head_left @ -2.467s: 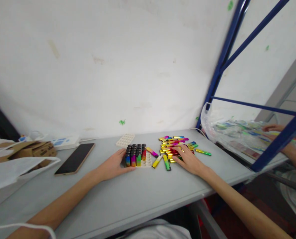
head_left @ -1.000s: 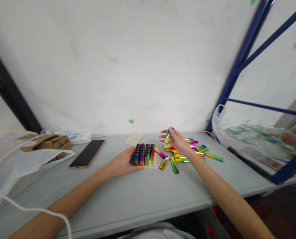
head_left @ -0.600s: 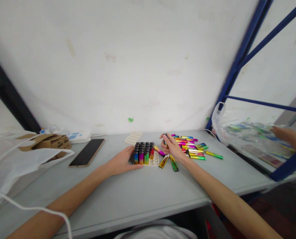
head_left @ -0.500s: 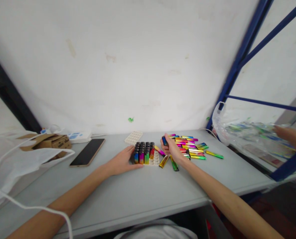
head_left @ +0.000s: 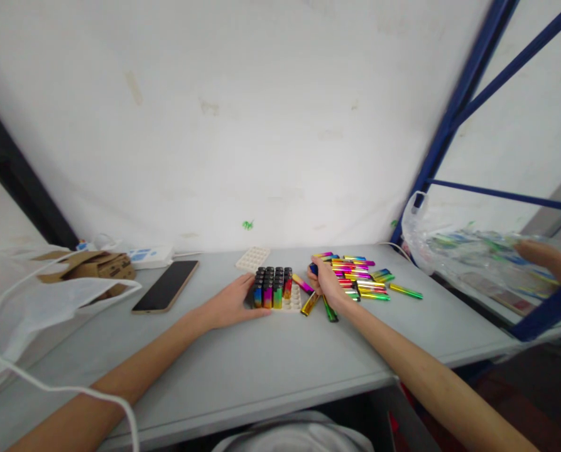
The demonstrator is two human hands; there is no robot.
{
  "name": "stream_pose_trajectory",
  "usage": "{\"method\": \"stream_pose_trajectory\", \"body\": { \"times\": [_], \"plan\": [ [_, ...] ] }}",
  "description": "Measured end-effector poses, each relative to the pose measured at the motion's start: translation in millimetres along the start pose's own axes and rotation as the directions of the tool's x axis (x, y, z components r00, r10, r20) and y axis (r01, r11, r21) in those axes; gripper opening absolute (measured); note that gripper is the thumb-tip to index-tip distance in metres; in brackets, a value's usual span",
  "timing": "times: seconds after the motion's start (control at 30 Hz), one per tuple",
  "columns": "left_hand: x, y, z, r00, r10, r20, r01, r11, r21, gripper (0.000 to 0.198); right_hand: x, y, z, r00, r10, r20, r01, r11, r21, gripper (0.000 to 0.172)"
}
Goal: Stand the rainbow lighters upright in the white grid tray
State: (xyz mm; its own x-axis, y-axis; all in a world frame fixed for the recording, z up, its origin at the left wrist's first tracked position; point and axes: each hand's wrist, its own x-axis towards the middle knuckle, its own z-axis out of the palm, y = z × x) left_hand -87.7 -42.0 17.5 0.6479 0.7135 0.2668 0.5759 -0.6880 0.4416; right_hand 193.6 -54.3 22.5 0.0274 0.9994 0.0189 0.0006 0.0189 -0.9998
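Upright lighters [head_left: 267, 294] with black tops and shiny coloured bodies stand in rows in a white holed tray [head_left: 293, 306]; the holes at its right side are bare. My left hand [head_left: 235, 302] grips the tray's left side, thumb along the front edge and fingers behind. Just right of the tray, my right hand [head_left: 326, 284] is closed round a blue lighter [head_left: 313, 269], mostly hidden by the fingers. Under and beside that hand lie a gold lighter [head_left: 310, 304] and a green lighter [head_left: 330, 310]. More loose lighters [head_left: 359, 276] are heaped to its right.
A second white holed tray [head_left: 253, 258] lies behind the filled one. To the left are a phone [head_left: 166, 287], a cardboard box [head_left: 102, 270] and a white bag with a cable. At right, another person's hand [head_left: 544, 256] is at a clear plastic bag [head_left: 487, 251] beyond a blue frame post [head_left: 443, 132].
My right hand has turned slightly, and the blue lighter in it shows less. My left hand stays at the tray. The other person's hand has shifted a little left.
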Motion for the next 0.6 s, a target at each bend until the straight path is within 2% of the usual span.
{"method": "stream_pose_trajectory", "body": {
  "times": [0.1, 0.3, 0.47, 0.6],
  "plan": [
    [0.0, -1.3, 0.4, 1.0, -0.001, 0.012, 0.001, 1.0, 0.012, 0.081, 0.0, -0.7, 0.0, 1.0, 0.024, 0.02, -0.024, 1.0, 0.002, 0.052],
    [-0.9, 0.1, -0.2, 1.0, -0.007, -0.002, 0.007, 1.0, 0.002, 0.074, -0.6, 3.2, -3.8, 0.996, -0.091, 0.02, 0.092, 0.995, -0.042, 0.047],
    [-0.4, 1.2, -0.8, 1.0, -0.022, 0.009, 0.022, 1.0, 0.01, 0.074, 6.5, 5.6, -6.7, 1.0, -0.013, 0.009, 0.014, 0.999, -0.049, 0.056],
    [-0.2, 1.8, -1.2, 1.0, -0.022, 0.022, 0.021, 1.0, 0.009, 0.075, 7.1, 4.1, -10.6, 0.979, -0.187, 0.075, 0.192, 0.98, -0.057, 0.064]
  ]
}}
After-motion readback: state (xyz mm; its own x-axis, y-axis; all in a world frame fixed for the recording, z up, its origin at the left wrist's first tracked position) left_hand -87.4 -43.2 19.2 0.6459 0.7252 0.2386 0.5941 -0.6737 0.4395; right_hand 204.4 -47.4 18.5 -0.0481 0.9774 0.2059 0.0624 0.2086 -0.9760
